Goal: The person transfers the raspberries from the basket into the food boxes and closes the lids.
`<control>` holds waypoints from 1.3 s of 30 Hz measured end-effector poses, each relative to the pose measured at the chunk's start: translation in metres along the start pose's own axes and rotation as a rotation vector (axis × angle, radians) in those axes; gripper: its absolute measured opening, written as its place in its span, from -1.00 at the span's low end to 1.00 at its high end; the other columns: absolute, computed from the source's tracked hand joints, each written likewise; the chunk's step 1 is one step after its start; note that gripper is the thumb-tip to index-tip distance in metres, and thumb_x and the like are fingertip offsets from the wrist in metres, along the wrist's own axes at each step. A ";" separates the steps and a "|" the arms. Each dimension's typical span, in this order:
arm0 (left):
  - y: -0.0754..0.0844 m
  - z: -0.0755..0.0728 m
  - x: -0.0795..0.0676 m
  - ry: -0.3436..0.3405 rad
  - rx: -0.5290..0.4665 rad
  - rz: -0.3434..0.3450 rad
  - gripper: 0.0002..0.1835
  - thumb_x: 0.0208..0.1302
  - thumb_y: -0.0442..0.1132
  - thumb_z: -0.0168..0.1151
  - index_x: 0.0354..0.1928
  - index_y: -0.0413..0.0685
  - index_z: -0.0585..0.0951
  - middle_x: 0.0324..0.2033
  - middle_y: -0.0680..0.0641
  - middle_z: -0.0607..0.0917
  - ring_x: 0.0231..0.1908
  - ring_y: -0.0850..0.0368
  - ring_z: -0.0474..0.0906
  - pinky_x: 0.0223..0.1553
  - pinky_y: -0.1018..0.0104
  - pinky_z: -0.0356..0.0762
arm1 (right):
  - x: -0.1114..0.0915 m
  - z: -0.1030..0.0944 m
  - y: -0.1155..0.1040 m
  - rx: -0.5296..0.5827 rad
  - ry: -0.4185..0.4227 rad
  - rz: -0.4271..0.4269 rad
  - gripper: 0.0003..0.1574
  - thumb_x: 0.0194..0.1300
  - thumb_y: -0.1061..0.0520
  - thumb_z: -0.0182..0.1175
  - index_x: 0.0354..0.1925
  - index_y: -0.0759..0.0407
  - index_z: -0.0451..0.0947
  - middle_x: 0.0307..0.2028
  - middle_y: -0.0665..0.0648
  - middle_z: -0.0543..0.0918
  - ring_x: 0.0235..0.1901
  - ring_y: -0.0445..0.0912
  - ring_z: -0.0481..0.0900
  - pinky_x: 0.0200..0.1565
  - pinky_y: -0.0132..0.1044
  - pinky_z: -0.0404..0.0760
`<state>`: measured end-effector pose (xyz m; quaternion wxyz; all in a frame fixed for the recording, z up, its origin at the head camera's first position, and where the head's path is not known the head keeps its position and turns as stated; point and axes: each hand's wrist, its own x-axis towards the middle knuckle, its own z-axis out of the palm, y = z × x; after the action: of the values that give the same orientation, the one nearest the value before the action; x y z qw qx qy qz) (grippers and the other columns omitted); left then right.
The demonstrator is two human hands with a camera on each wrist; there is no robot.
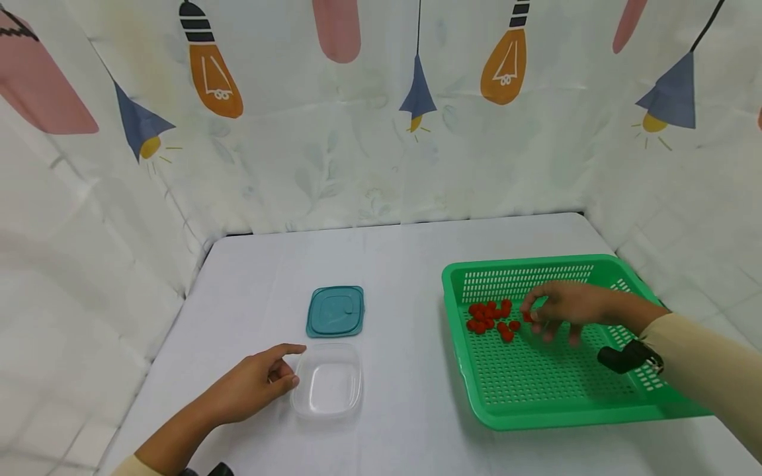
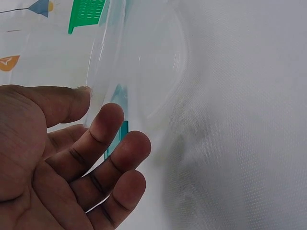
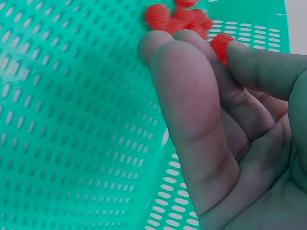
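Observation:
My left hand [image 1: 253, 387] touches the left rim of a clear plastic container [image 1: 329, 387] with its thumb and index finger. In the left wrist view its other fingers [image 2: 134, 148] lie loosely bent beside the container wall. My right hand [image 1: 562, 307] is over the green basket [image 1: 476, 390]. Between thumb and fingertips it pinches a red raspberry [image 3: 221, 46], which has a bumpy surface. Several more raspberries [image 1: 489, 316] lie in a loose group on the basket floor, to the left of that hand. A teal lid [image 1: 336, 311] lies flat behind the container.
A white cloth covers the table [image 1: 405, 370]. The perforated basket has raised side walls and stands on the right half. Behind the table hangs a white curtain [image 1: 357, 165] printed with lamps and bulbs, and it runs along both sides too.

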<state>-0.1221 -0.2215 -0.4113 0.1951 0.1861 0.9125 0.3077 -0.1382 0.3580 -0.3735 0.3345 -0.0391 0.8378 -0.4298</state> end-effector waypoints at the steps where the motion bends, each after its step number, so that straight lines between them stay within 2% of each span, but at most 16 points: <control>1: 0.000 0.000 0.000 0.000 -0.003 -0.002 -0.46 0.41 -0.15 0.33 0.36 -0.08 0.48 -0.34 0.17 0.63 -0.41 0.20 0.50 -0.43 0.33 0.50 | -0.001 -0.001 -0.003 0.003 -0.001 -0.010 -0.66 0.54 0.19 0.12 0.18 0.31 0.43 -0.18 0.31 0.71 -0.23 0.20 0.72 -0.52 0.01 0.69; 11: 0.000 0.000 -0.001 -0.004 -0.024 -0.005 -0.46 0.41 -0.16 0.33 0.37 -0.09 0.47 -0.34 0.15 0.64 -0.39 0.18 0.52 -0.42 0.33 0.51 | -0.012 -0.004 -0.031 0.002 -0.005 -0.066 -0.62 0.56 0.11 0.13 0.20 0.28 0.43 -0.09 0.37 0.70 -0.14 0.20 0.71 -0.45 0.03 0.70; 20: -0.001 0.001 -0.001 -0.001 -0.058 -0.001 -0.45 0.40 -0.17 0.34 0.36 -0.11 0.47 -0.35 0.12 0.64 -0.40 0.16 0.53 -0.43 0.33 0.53 | -0.012 -0.007 -0.048 -0.026 -0.007 -0.101 -0.59 0.56 0.11 0.13 0.23 0.30 0.42 -0.10 0.27 0.73 -0.09 0.19 0.68 -0.38 0.07 0.72; 25: -0.002 0.002 -0.002 0.000 -0.078 -0.011 -0.44 0.39 -0.18 0.35 0.36 -0.13 0.47 -0.36 0.10 0.63 -0.40 0.15 0.52 -0.44 0.32 0.52 | -0.009 -0.007 -0.062 -0.031 0.004 -0.143 -0.60 0.56 0.11 0.14 0.23 0.28 0.44 -0.11 0.24 0.75 -0.09 0.17 0.69 -0.33 0.08 0.72; 33: -0.004 0.003 -0.002 0.002 -0.080 -0.006 -0.44 0.39 -0.17 0.36 0.36 -0.11 0.47 -0.36 0.10 0.63 -0.40 0.14 0.51 -0.44 0.33 0.51 | -0.002 -0.001 -0.081 -0.033 0.008 -0.143 -0.60 0.55 0.06 0.16 0.22 0.22 0.46 -0.09 0.27 0.74 -0.04 0.22 0.68 -0.23 0.10 0.71; 39: -0.003 0.002 -0.002 0.006 -0.077 -0.007 -0.44 0.38 -0.17 0.36 0.36 -0.10 0.47 -0.35 0.10 0.63 -0.40 0.14 0.51 -0.44 0.33 0.51 | 0.002 0.004 -0.096 -0.022 -0.010 -0.157 -0.60 0.54 0.05 0.19 0.22 0.20 0.47 -0.08 0.30 0.74 -0.02 0.26 0.66 -0.24 0.10 0.71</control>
<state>-0.1197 -0.2240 -0.4144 0.2004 0.1745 0.9012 0.3423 -0.1581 0.2939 -0.3042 0.3033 -0.1105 0.8351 -0.4453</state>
